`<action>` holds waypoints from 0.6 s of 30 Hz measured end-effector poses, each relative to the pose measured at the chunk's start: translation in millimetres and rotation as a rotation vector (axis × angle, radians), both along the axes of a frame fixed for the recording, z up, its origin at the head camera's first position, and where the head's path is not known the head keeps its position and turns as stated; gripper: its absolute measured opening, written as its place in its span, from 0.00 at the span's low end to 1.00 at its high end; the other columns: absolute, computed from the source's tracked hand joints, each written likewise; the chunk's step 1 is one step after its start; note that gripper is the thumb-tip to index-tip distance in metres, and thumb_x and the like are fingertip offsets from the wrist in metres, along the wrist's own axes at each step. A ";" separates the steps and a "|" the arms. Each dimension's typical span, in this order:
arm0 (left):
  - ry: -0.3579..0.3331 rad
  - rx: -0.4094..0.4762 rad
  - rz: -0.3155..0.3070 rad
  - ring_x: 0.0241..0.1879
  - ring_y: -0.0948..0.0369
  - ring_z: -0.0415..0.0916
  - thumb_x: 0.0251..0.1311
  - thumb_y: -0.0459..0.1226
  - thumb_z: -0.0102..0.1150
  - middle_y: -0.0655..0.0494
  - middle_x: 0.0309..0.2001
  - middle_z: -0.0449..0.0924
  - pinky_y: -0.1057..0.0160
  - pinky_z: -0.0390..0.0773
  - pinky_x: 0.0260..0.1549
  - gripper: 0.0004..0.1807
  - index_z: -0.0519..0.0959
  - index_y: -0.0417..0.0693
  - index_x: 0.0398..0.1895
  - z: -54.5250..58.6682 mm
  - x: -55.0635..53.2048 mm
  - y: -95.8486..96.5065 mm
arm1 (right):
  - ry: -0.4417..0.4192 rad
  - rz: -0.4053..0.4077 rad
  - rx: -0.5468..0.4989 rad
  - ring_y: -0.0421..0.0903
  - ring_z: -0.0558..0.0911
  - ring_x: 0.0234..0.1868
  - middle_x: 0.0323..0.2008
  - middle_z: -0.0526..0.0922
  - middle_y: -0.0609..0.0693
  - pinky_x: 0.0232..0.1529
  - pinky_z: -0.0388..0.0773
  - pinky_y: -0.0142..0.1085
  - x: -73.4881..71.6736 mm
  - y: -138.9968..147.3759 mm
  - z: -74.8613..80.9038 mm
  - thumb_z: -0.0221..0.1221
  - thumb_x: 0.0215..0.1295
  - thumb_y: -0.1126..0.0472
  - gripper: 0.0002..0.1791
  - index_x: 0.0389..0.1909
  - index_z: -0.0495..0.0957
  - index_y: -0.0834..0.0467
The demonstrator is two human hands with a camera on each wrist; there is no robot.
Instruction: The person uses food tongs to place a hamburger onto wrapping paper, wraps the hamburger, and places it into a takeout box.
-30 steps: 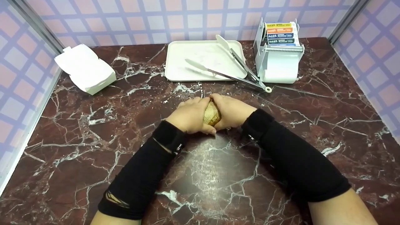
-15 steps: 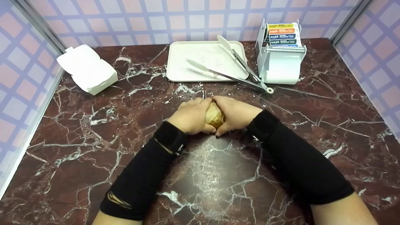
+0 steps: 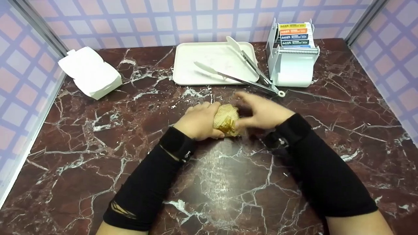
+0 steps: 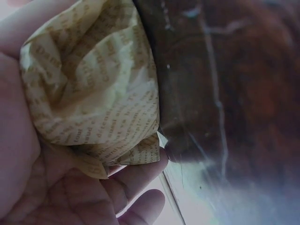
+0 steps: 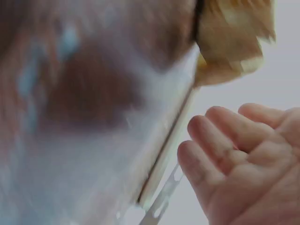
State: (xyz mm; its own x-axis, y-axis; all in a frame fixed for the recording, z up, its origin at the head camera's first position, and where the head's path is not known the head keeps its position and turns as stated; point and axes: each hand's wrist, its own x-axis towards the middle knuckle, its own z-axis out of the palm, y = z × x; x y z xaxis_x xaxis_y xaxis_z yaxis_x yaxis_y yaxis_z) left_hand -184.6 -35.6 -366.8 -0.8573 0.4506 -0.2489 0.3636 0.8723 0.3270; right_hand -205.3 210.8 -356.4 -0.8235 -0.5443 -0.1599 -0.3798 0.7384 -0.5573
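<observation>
A roundish bundle [image 3: 226, 115] wrapped in tan paper with printed lettering sits on the marbled table in front of me. My left hand [image 3: 200, 122] curls round its left side, thumb at the near edge. In the left wrist view, crumpled folds of the wrapping paper [image 4: 93, 89] lie against the palm. What is inside the wrapping is hidden. My right hand [image 3: 266, 111] is at the bundle's right, fingers and thumb spread apart and slightly blurred. The right wrist view shows that hand's extended fingers [image 5: 201, 164] below the bundle, with nothing in the palm.
Behind the hands lies a cream tray [image 3: 186, 78] with metal tongs [image 3: 241, 80] resting across it. A label dispenser [image 3: 295, 65] with colored rolls stands at the back right. At the back left is an unfolded white box [image 3: 93, 73]. Checkered walls enclose the table.
Both hands were cupped round the wrapped bundle. The right hand has come away to the right, uncovering that side, while the left hand keeps its hold.
</observation>
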 end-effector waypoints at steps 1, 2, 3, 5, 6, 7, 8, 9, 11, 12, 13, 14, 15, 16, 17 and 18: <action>0.000 0.000 0.001 0.75 0.47 0.64 0.55 0.61 0.74 0.46 0.78 0.65 0.44 0.57 0.80 0.60 0.53 0.50 0.84 0.0 0.1 -0.4 | 0.018 -0.037 -0.037 0.58 0.72 0.74 0.77 0.68 0.58 0.76 0.68 0.58 -1.2 3.6 2.1 0.72 0.61 0.36 0.58 0.83 0.54 0.55; -0.003 -0.002 0.002 0.76 0.46 0.64 0.55 0.61 0.74 0.46 0.78 0.64 0.44 0.57 0.81 0.60 0.53 0.50 0.84 0.1 0.3 -0.8 | 0.038 -0.077 -0.073 0.58 0.75 0.72 0.76 0.71 0.58 0.75 0.71 0.58 -2.8 7.5 3.7 0.70 0.63 0.38 0.54 0.82 0.57 0.55; -0.005 -0.003 0.003 0.76 0.46 0.63 0.55 0.61 0.74 0.46 0.78 0.64 0.44 0.57 0.81 0.59 0.53 0.51 0.84 0.1 0.4 -1.3 | 0.060 -0.121 -0.107 0.58 0.77 0.69 0.73 0.74 0.59 0.72 0.73 0.58 -4.5 11.5 4.9 0.69 0.66 0.40 0.49 0.80 0.60 0.56; -0.010 -0.003 0.006 0.76 0.46 0.63 0.55 0.61 0.74 0.46 0.78 0.64 0.44 0.56 0.81 0.59 0.53 0.51 0.84 0.1 0.8 -2.1 | 0.095 -0.222 -0.161 0.57 0.80 0.64 0.69 0.78 0.59 0.69 0.76 0.57 -8.3 19.2 6.5 0.67 0.70 0.44 0.41 0.76 0.66 0.57; -0.012 -0.004 0.006 0.76 0.46 0.63 0.55 0.61 0.73 0.46 0.78 0.64 0.44 0.57 0.81 0.59 0.54 0.52 0.84 0.0 0.7 -2.4 | 0.106 -0.275 -0.186 0.57 0.80 0.63 0.67 0.79 0.59 0.68 0.77 0.57 -9.9 23.3 7.3 0.66 0.71 0.45 0.37 0.74 0.69 0.58; -0.013 -0.006 0.006 0.76 0.46 0.63 0.55 0.61 0.73 0.46 0.77 0.64 0.44 0.57 0.81 0.59 0.54 0.52 0.84 0.0 0.6 -2.5 | 0.121 -0.332 -0.196 0.57 0.81 0.62 0.67 0.80 0.60 0.68 0.76 0.56 -11.5 27.8 7.9 0.65 0.73 0.46 0.34 0.72 0.70 0.59; -0.013 -0.007 0.005 0.76 0.47 0.63 0.56 0.62 0.73 0.47 0.77 0.65 0.44 0.58 0.80 0.58 0.54 0.52 0.84 -0.1 0.4 -2.5 | 0.127 -0.388 -0.206 0.56 0.81 0.60 0.66 0.80 0.59 0.65 0.78 0.55 -12.9 32.2 9.0 0.64 0.74 0.47 0.32 0.71 0.71 0.59; -0.010 -0.007 0.006 0.75 0.47 0.63 0.56 0.62 0.73 0.47 0.77 0.65 0.44 0.58 0.80 0.58 0.54 0.52 0.84 -0.4 0.1 -2.5 | 0.138 -0.442 -0.219 0.57 0.81 0.60 0.65 0.81 0.60 0.65 0.79 0.54 -14.6 36.8 9.5 0.63 0.75 0.49 0.30 0.70 0.72 0.60; -0.007 -0.009 0.004 0.75 0.47 0.64 0.56 0.62 0.73 0.47 0.76 0.65 0.45 0.60 0.79 0.58 0.54 0.52 0.83 -0.5 -0.4 -1.9 | 0.166 -0.546 -0.232 0.57 0.81 0.60 0.67 0.79 0.60 0.62 0.80 0.53 -18.6 46.7 9.9 0.61 0.77 0.49 0.28 0.70 0.73 0.61; -0.006 -0.011 0.003 0.75 0.47 0.64 0.56 0.62 0.73 0.47 0.76 0.65 0.45 0.60 0.79 0.58 0.54 0.52 0.83 -0.7 -0.7 -1.6 | 0.170 -0.596 -0.238 0.57 0.80 0.61 0.68 0.78 0.61 0.62 0.81 0.52 -20.6 52.5 9.9 0.60 0.77 0.49 0.29 0.70 0.72 0.61; -0.004 -0.011 0.003 0.74 0.47 0.64 0.56 0.62 0.73 0.47 0.76 0.66 0.45 0.60 0.79 0.58 0.54 0.52 0.83 -0.8 -0.7 -1.3 | 0.176 -0.643 -0.238 0.57 0.80 0.62 0.70 0.76 0.61 0.63 0.80 0.52 -22.9 58.4 9.6 0.59 0.77 0.49 0.30 0.72 0.71 0.61; -0.004 -0.012 0.002 0.74 0.47 0.64 0.56 0.62 0.73 0.47 0.76 0.66 0.45 0.60 0.79 0.58 0.55 0.52 0.83 -0.9 -0.8 -1.0 | 0.178 -0.688 -0.239 0.57 0.78 0.63 0.72 0.73 0.61 0.63 0.80 0.51 -25.4 64.4 9.0 0.58 0.77 0.48 0.31 0.73 0.69 0.61; -0.004 -0.012 0.001 0.74 0.47 0.64 0.56 0.61 0.73 0.47 0.76 0.66 0.45 0.60 0.79 0.58 0.54 0.52 0.83 -0.9 -0.7 -0.6 | 0.188 -0.729 -0.239 0.58 0.77 0.64 0.74 0.70 0.62 0.65 0.79 0.52 -28.1 70.5 7.7 0.58 0.77 0.48 0.32 0.74 0.68 0.61; -0.004 -0.013 0.000 0.75 0.48 0.64 0.56 0.61 0.73 0.47 0.76 0.66 0.45 0.60 0.79 0.58 0.54 0.52 0.83 -0.9 -0.7 -0.3 | 0.189 -0.770 -0.241 0.57 0.76 0.64 0.76 0.67 0.62 0.66 0.78 0.51 -30.5 76.4 6.6 0.58 0.77 0.48 0.34 0.76 0.65 0.61; -0.004 -0.012 -0.001 0.75 0.48 0.64 0.56 0.61 0.73 0.47 0.76 0.66 0.45 0.60 0.79 0.58 0.54 0.52 0.83 -0.9 -0.7 0.0 | 0.175 -0.812 -0.245 0.57 0.75 0.63 0.78 0.62 0.62 0.67 0.77 0.51 -32.7 82.5 5.7 0.57 0.77 0.47 0.36 0.78 0.62 0.60; -0.004 -0.013 -0.002 0.75 0.48 0.64 0.56 0.61 0.73 0.47 0.77 0.65 0.45 0.60 0.79 0.58 0.54 0.52 0.83 -0.9 -0.6 0.4 | 0.175 -0.847 -0.250 0.57 0.74 0.64 0.79 0.59 0.62 0.70 0.75 0.50 -34.8 88.4 4.5 0.57 0.76 0.46 0.38 0.79 0.60 0.60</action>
